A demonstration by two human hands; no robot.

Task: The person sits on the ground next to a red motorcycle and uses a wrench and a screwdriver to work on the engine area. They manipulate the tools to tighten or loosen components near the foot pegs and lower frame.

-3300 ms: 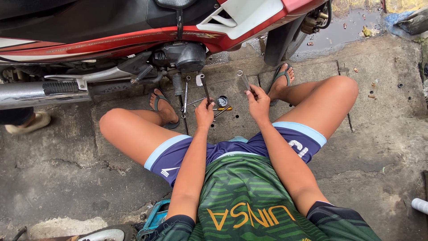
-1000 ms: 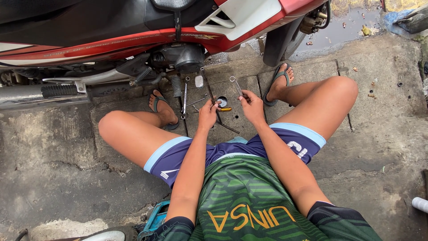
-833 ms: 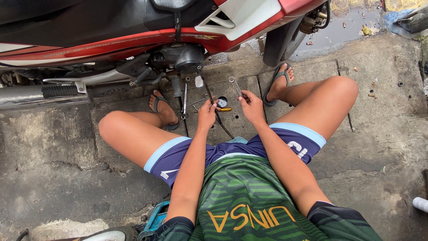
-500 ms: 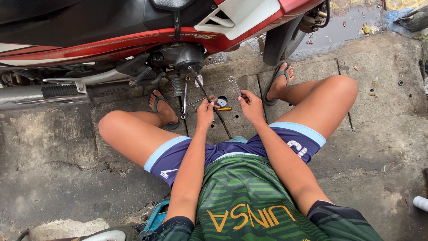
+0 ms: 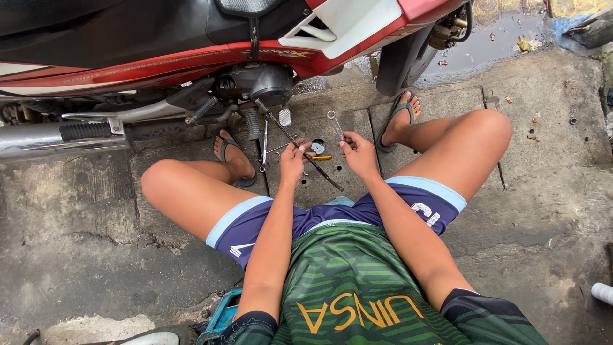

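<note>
Head view: person seated on cracked concrete pavement, legs spread, facing a red and white motorbike.
Landmark: dark round engine cover low on the motorbike; all places below given from it.
Thing in hand: long thin dark metal rod, upper end touching the engine cover, lower end on the pavement toward the person.
Long axis: slanting from the engine cover down and to the right, passing between the two hands.
Left hand: below the engine cover, fingers pinched narrow on the rod about mid-length; the nearer hand to the rod.
Right hand: below and right of the engine cover, just beside the rod, closed on a slim silver ring spanner whose ring end points up toward the motorbike.
Loose bits: small round metal part and yellow-handled tool on the pavement between the hands.
</note>
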